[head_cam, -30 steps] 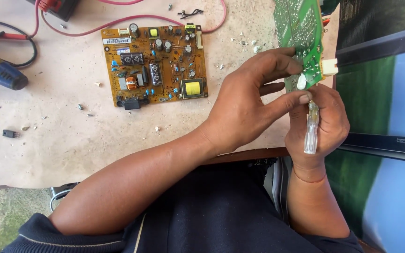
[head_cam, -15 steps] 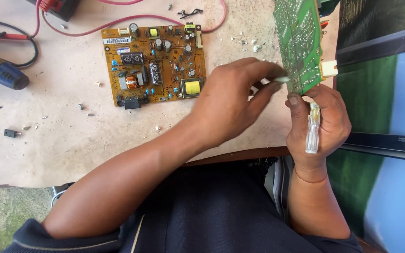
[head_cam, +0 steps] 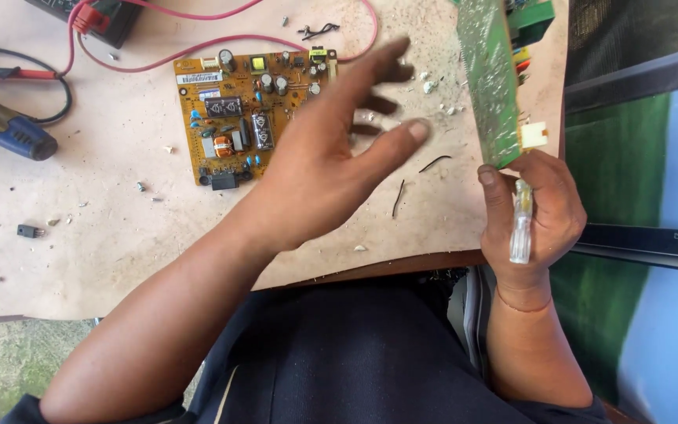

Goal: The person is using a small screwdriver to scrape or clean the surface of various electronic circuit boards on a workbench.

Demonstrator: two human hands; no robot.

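1. Head view, right hand: the right hand (head_cam: pixel 535 208) is closed around the lower corner of a green rectangular circuit board (head_cam: pixel 490 82), which it holds upright off the table edge. A small white plastic connector (head_cam: pixel 534 135) on the board's lower edge sits just above the thumb. The same hand also clamps a clear-handled screwdriver (head_cam: pixel 520 224) against the palm, handle pointing down toward the wrist.

2. Head view, left hand: the left hand (head_cam: pixel 331 169) hovers over the pale, dusty wooden table (head_cam: pixel 119 235) with its fingers spread apart and holding nothing; it is blurred.

3. Head view, the key relation: the green board lies to the right of the left fingertips, near but apart from them. Its long axis runs roughly up and down in the picture, tilted slightly. The right hand is on it; the left is the free one.

4. Head view, surroundings: an orange-brown circuit board (head_cam: pixel 237 126) studded with components lies flat on the table, partly under the left hand. A short black wire piece (head_cam: pixel 398 198) lies between the two hands. A blue-handled tool (head_cam: pixel 9 132) rests at the far left, and a red cable (head_cam: pixel 221 43) loops above.
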